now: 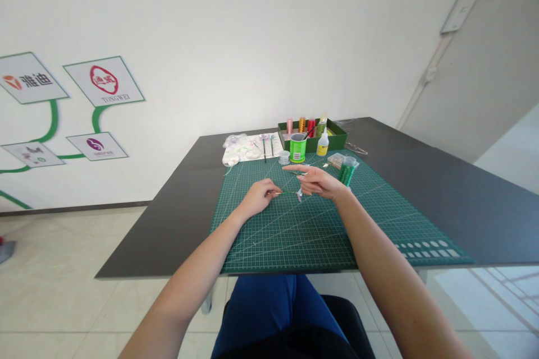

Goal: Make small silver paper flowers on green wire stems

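Going left to right across the green cutting mat point(269, 244) on the black desk point(177, 207), so starting with a white patterned sheet point(248, 154) and 2 slim brushes point(265, 150) at the back. Then pinching a thin stem point(288, 192) in the left hand point(261, 196), closing that grip right down between thumb and fingers. Holding the stem roughly level over the middle of the mat, and showing a small pale flower point(299, 195) at the far end. Passing a green tub point(298, 151) and a glue bottle point(323, 145) behind. Pointing the right hand's point(318, 180) index finger left, curling the others close by the flower; not managing to tell about actual hold in that grip. Ending at a green thread spool point(347, 170) near the right wrist. Probably working on the stem just below the flower right now, imo. Probably calling next for a steady left pinch and light right fingers, without squashing any petals.
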A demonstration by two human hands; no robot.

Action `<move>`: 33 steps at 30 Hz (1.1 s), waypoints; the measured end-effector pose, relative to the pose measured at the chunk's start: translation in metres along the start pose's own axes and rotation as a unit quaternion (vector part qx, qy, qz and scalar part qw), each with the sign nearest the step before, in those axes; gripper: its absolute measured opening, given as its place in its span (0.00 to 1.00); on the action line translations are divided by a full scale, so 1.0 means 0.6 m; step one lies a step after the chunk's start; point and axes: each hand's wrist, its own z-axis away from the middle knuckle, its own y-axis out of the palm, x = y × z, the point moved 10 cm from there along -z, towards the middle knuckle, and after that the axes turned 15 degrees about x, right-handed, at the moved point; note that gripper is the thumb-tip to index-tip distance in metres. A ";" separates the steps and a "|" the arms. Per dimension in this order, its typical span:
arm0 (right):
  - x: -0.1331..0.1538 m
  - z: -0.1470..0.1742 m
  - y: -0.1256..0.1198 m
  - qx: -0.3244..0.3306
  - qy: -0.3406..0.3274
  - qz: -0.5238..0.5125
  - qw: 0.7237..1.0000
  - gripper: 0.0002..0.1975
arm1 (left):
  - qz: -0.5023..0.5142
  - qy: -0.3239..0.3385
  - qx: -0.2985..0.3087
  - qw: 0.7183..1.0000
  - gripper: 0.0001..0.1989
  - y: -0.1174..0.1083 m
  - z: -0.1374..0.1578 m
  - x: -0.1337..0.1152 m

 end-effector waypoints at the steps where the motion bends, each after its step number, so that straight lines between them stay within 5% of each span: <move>1: -0.001 0.000 -0.001 -0.001 0.001 0.000 1.000 0.31 | 0.000 0.003 0.001 1.000 0.09 0.000 0.000 -0.002; 33: -0.008 0.005 -0.018 -0.028 0.018 -0.014 0.999 0.28 | 0.009 0.022 0.006 1.000 0.06 -0.001 -0.002 -0.003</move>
